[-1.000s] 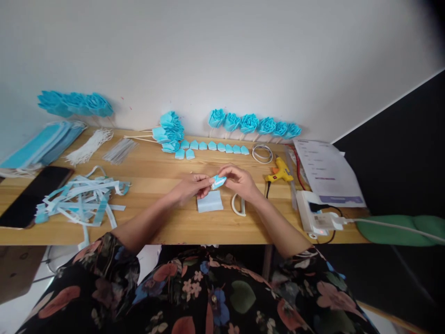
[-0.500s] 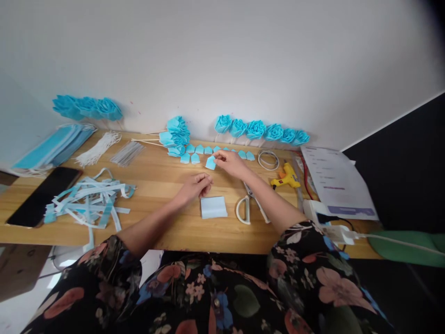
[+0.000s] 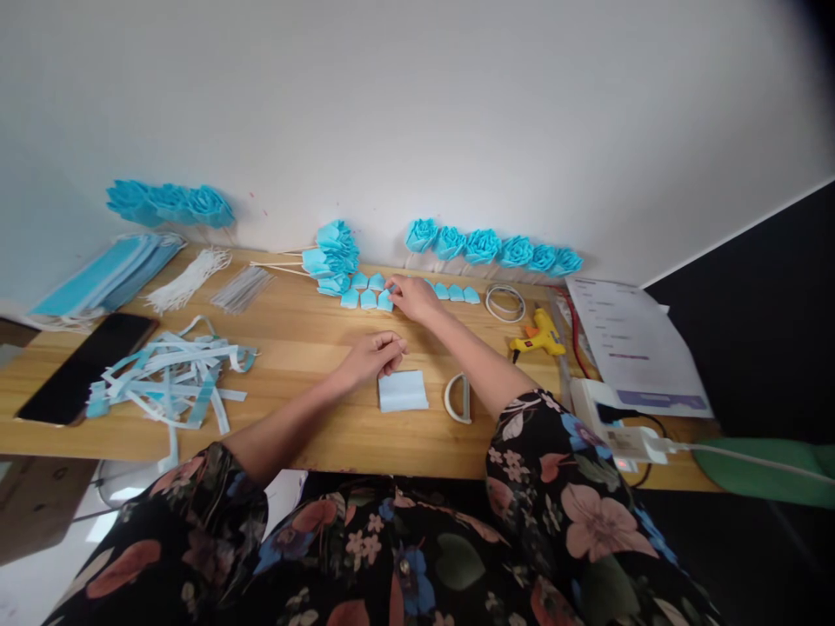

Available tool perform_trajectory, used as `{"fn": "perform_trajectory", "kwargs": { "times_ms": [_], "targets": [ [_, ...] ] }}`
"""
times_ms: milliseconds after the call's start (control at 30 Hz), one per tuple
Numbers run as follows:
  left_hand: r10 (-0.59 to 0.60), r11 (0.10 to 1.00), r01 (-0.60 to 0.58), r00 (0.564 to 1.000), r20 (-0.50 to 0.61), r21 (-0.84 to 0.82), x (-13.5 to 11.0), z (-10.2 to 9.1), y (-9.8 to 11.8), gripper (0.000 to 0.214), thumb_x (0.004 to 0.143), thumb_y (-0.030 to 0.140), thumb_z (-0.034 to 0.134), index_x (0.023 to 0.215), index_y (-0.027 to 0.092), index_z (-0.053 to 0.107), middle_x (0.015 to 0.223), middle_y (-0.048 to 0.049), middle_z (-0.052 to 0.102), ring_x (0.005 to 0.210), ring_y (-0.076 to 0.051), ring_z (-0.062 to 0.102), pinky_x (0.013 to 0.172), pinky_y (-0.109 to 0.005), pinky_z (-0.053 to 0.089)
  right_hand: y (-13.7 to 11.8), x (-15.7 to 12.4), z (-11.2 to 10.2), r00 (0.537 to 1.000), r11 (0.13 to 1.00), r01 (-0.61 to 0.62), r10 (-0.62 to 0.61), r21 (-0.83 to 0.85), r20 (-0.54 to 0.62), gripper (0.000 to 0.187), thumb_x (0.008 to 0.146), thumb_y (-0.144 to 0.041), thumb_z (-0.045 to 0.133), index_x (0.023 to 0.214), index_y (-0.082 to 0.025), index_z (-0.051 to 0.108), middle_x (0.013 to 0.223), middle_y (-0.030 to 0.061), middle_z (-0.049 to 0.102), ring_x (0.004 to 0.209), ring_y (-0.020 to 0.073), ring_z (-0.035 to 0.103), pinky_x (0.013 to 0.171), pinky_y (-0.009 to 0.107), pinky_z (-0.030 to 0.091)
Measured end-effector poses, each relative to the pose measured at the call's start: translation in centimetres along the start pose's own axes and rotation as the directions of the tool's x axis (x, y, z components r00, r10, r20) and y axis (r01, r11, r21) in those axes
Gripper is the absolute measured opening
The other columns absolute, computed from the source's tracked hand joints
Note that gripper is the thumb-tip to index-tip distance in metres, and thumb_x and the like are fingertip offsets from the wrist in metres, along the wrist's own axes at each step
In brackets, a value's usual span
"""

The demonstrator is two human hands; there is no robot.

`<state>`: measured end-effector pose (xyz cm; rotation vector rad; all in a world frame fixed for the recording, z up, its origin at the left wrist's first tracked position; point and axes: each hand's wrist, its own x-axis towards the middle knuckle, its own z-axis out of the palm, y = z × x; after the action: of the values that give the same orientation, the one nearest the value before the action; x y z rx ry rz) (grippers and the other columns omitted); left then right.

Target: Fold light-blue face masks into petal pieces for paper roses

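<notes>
My right hand reaches to the rows of small blue petal-shaped pieces. Its thumb and fingertips pinch the edge of one blue petal, which lies at the right end of the front row. Part of the back row is hidden behind this hand. My left hand rests closer to me with its fingers curled in, and nothing shows in it. Just below its fingers lies a pale blue folded fabric piece. White-handled scissors are partly covered by my right forearm.
Blue fabric roses stand along the wall, with more roses lying at the centre. Leftward are face masks, white cords, wires, cut strips and a phone. A yellow glue gun lies right.
My right hand has moved left and away from me, bringing the petal beside the others in the front row. My left hand has barely moved.
</notes>
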<state>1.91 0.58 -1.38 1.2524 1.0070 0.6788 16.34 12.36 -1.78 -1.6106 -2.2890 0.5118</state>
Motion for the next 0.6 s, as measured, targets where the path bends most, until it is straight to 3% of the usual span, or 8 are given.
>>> {"fn": "perform_trajectory", "kwargs": {
  "times_ms": [167,267,367,467,600],
  "targets": [
    [0.068,0.997,-0.067,0.997,-0.021,0.047,0.1,-0.3,-0.2,0.026,0.085,0.041,0.057,0.073,0.017,0.056,0.053,0.0048,0.051,0.046,-0.008,0.044,0.045,-0.02,0.035,-0.2,-0.6,-0.2,1.0,0.999,0.023,-0.023,-0.024,-0.018,0.031,0.092,-0.017,0.055,0.118,-0.023,0.07,0.107,0.007,0.076,0.102,0.0236,0.067,0.086,0.032,0.047],
    [0.189,0.962,-0.166,0.977,-0.095,0.216,0.3,-0.9,-0.3,0.025,0.086,0.037,0.056,0.073,0.017,0.06,0.059,0.0019,0.058,0.054,-0.011,0.052,0.052,-0.022,0.041,0.0,-1.4,-0.6,0.998,0.998,0.027,-0.03,-0.052,-0.048,0.034,0.094,-0.017,0.052,0.122,-0.022,0.069,0.115,0.0086,0.074,0.106,0.024,0.066,0.089,0.032,0.047],
    [0.373,0.841,-0.256,0.913,-0.168,0.476,0.8,-1.9,-0.5,0.023,0.088,0.034,0.055,0.078,0.018,0.067,0.077,-0.0031,0.07,0.076,-0.018,0.064,0.072,-0.028,0.05,0.4,-2.3,-0.9,0.998,0.998,0.034,-0.036,-0.058,-0.043,0.033,0.091,-0.015,0.055,0.121,-0.021,0.068,0.108,0.0072,0.075,0.1,0.0223,0.067,0.086,0.03,0.047],
    [0.508,0.699,-0.307,0.848,-0.147,0.646,1.5,-2.9,-1.0,0.023,0.09,0.029,0.052,0.091,0.019,0.073,0.102,-0.0079,0.076,0.101,-0.024,0.067,0.096,-0.036,0.048,0.7,-3.0,-0.7,0.998,0.997,0.062,-0.063,-0.045,-0.023,0.03,0.088,-0.019,0.062,0.118,-0.022,0.068,0.104,0.0046,0.075,0.093,0.0198,0.066,0.081,0.028,0.046],
    [0.551,0.574,-0.279,0.827,-0.112,0.77,2.3,-3.6,-1.8,0.026,0.09,0.022,0.05,0.1,0.02,0.074,0.114,-0.0097,0.074,0.112,-0.026,0.066,0.104,-0.04,0.044,0.8,-3.2,0.0,0.996,0.996,0.075,-0.077,-0.051,-0.034,0.031,0.087,-0.028,0.067,0.118,-0.024,0.067,0.112,0.0064,0.071,0.095,0.0208,0.065,0.08,0.029,0.046]
  ]
}}
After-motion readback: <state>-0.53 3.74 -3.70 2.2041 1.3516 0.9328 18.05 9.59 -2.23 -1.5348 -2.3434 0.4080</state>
